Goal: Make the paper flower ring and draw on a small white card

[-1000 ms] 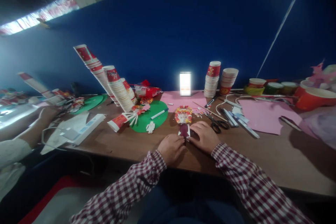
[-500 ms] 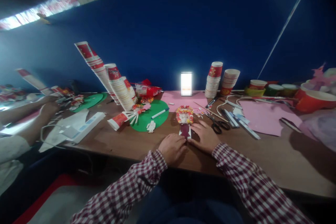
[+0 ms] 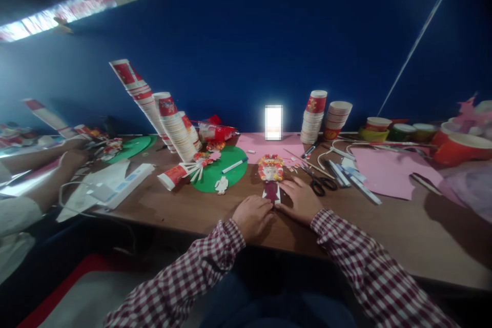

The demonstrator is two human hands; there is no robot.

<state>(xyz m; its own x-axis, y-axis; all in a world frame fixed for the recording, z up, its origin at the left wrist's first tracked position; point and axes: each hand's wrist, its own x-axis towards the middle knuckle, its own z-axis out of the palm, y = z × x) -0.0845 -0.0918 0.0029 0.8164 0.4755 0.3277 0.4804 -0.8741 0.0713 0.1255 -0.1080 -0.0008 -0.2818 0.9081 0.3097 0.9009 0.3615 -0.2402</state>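
A flat paper piece with a dark maroon shape on white (image 3: 271,192) lies on the table in front of me. Directly behind it, and seemingly touching it, is a red, yellow and white decorated paper craft (image 3: 270,168). My left hand (image 3: 252,216) rests at the near edge of the maroon-and-white piece, its fingers bent and close together on that edge; the fingertips are partly hidden. Along the right side of the piece lies my right hand (image 3: 301,201), thumb and fingers apart, with the thumb near the bottom corner. Black scissors (image 3: 322,184) lie just right of it.
Stacks of paper cups (image 3: 175,125) stand at the left, more cups (image 3: 315,115) at the back right. A green round sheet (image 3: 235,177) holds a marker (image 3: 234,165). Pink paper (image 3: 388,171) and markers lie right. Another person's arms (image 3: 49,174) are at far left.
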